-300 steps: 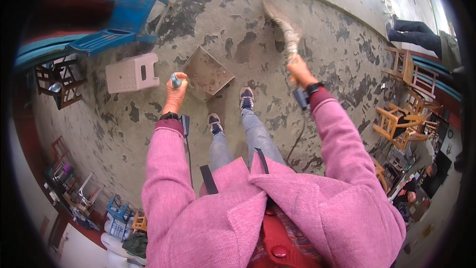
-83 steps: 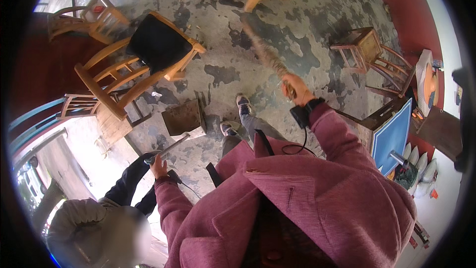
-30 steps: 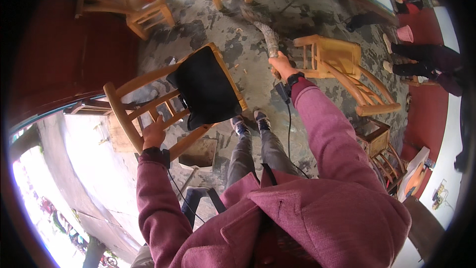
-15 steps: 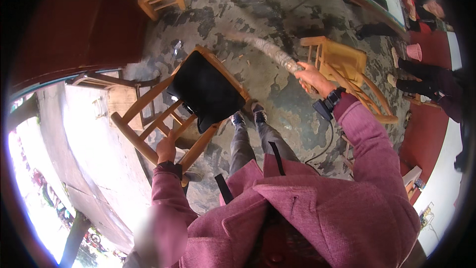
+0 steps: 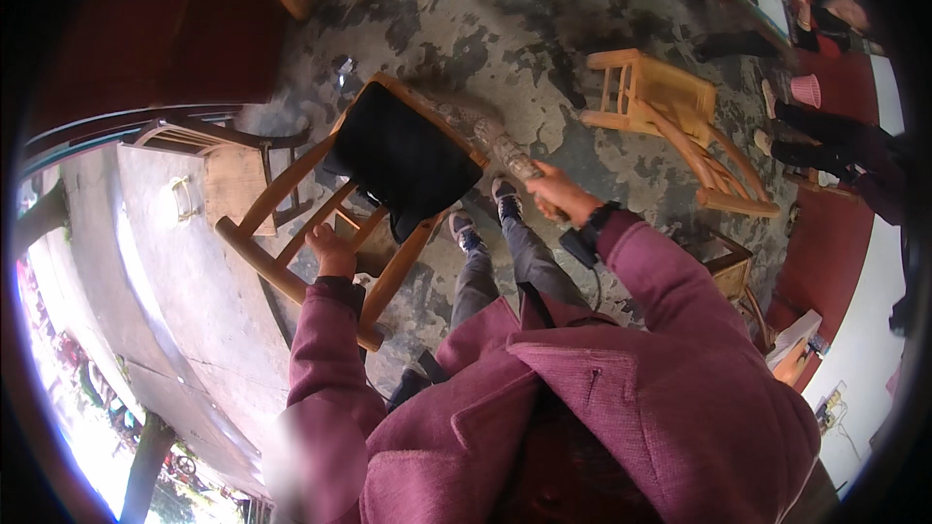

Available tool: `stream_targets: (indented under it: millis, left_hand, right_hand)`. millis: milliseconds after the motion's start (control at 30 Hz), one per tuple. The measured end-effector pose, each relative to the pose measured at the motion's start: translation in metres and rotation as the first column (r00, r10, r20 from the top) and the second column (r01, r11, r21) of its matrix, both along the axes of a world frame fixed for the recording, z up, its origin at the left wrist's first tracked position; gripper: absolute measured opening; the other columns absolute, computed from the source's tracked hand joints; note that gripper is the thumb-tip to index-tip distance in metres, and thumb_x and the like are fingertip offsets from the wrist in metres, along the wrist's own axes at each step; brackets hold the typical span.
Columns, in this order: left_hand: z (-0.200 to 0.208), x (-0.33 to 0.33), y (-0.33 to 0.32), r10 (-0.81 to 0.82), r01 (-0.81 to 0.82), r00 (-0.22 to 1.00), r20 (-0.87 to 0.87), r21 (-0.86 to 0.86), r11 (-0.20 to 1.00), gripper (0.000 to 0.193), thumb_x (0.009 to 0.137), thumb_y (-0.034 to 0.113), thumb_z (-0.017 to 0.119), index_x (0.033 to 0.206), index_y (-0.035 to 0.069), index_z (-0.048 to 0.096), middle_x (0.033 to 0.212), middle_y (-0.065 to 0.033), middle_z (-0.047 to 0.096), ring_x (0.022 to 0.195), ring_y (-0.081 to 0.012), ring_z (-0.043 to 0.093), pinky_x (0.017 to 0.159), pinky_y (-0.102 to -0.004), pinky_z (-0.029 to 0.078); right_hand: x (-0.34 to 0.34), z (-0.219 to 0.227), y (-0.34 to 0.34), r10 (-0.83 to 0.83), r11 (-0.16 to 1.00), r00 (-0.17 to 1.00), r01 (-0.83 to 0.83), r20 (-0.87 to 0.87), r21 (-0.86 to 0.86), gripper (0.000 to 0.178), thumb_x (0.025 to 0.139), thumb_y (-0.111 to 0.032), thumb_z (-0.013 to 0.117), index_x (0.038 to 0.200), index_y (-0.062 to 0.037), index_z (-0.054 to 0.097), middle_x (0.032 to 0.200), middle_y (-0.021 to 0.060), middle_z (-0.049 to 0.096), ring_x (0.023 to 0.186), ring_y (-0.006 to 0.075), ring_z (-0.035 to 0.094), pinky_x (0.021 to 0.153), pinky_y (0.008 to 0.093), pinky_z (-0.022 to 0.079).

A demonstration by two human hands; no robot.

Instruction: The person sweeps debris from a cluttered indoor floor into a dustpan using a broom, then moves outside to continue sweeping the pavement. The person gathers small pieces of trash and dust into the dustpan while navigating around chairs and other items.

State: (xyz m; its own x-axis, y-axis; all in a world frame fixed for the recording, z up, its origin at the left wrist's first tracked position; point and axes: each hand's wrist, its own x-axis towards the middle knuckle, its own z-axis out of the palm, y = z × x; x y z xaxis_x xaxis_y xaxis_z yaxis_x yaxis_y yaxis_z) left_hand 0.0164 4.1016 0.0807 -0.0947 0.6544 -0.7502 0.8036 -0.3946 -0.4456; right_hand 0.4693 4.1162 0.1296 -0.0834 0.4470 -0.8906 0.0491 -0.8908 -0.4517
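A view from above onto a person in a magenta wool coat standing on a worn, patchy grey concrete floor (image 5: 544, 49).

The left hand (image 5: 330, 250) is closed around a slat in the back of a light wooden chair with a black padded seat (image 5: 398, 150). The chair stands tilted, its back nearest the person and its seat leaning away toward the top of the view. Its long axis runs from the left grip, at the lower left, up and to the right toward the seat.

The right hand (image 5: 558, 196) is closed around the handle end of a long, blurred, pale bristled broom or brush (image 5: 481, 126). The tool's long axis runs from this grip up and to the left, so that its far end lies over the right edge of the black seat; whether it touches the seat cannot be told. The two axes meet at the seat: the chair lies ahead and to the left of the right grip, and the left hand is the nearer one to its frame.

The person's dark sneakers (image 5: 485, 209) stand just below the seat. A second light wooden chair (image 5: 670, 112) lies tipped over to the right, well apart.
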Motion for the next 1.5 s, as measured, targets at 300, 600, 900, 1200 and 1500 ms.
stream_targets:
  millis: [300, 600, 900, 1200, 1500]
  left_hand:
    - [-0.020, -0.012, 0.012, -0.190, 0.232, 0.904, 0.382, -0.065, 0.971, 0.026, 0.077, 0.032, 0.055, 0.080, 0.014, 0.073, 0.084, -0.0069, 0.069, 0.084, -0.0246, 0.065, 0.092, -0.0478, 0.033]
    - [0.022, 0.052, 0.053, -0.144, 0.223, 0.934, 0.326, -0.220, 0.950, 0.059, 0.078, 0.062, 0.053, 0.087, 0.008, 0.072, 0.087, -0.0132, 0.070, 0.088, -0.0292, 0.067, 0.078, -0.0460, 0.047]
    - [0.071, 0.157, 0.130, -0.062, 0.105, 0.989, 0.134, -0.346, 0.932, 0.044, 0.077, 0.040, 0.046, 0.094, 0.009, 0.072, 0.098, -0.0159, 0.068, 0.094, -0.0312, 0.065, 0.082, -0.0431, 0.047]
    - [0.106, 0.269, 0.191, -0.093, 0.176, 0.950, 0.297, -0.265, 0.948, 0.043, 0.076, 0.041, 0.047, 0.093, 0.011, 0.072, 0.098, -0.0157, 0.068, 0.094, -0.0313, 0.065, 0.083, -0.0421, 0.048]
    - [0.015, 0.362, 0.242, -0.253, 0.351, 0.817, 0.518, -0.098, 0.931, 0.035, 0.078, 0.036, 0.047, 0.091, 0.016, 0.073, 0.093, -0.0158, 0.068, 0.090, -0.0339, 0.064, 0.083, -0.0452, 0.047]
  right_hand:
    - [0.034, 0.047, -0.004, -0.113, 0.993, 0.984, 0.117, 0.141, -0.018, 0.066, 0.082, -0.013, 0.054, 0.143, -0.0081, 0.030, 0.063, 0.0043, 0.050, 0.046, 0.0127, 0.046, 0.042, 0.0309, 0.038]
    - [0.082, 0.022, -0.071, -0.240, 0.971, 0.971, 0.240, 0.005, -0.013, 0.061, 0.085, -0.015, 0.056, 0.142, -0.0109, 0.033, 0.066, 0.0043, 0.052, 0.047, 0.0130, 0.047, 0.042, 0.0303, 0.039]
    - [0.147, 0.068, -0.184, -0.325, 0.939, 0.937, 0.336, 0.126, -0.069, 0.069, 0.082, -0.012, 0.057, 0.146, -0.0105, 0.030, 0.068, 0.0047, 0.054, 0.050, 0.0145, 0.049, 0.046, 0.0312, 0.042]
    - [0.185, 0.073, -0.268, -0.444, 0.857, 0.877, 0.475, 0.182, -0.201, 0.071, 0.079, -0.010, 0.057, 0.146, -0.0099, 0.031, 0.072, 0.0069, 0.057, 0.055, 0.0157, 0.052, 0.048, 0.0326, 0.042]
    - [0.203, 0.105, -0.258, 0.084, 0.990, 0.971, -0.055, 0.224, -0.133, 0.077, 0.077, -0.008, 0.056, 0.148, -0.0112, 0.027, 0.083, 0.0132, 0.064, 0.059, 0.0160, 0.055, 0.056, 0.0320, 0.046]
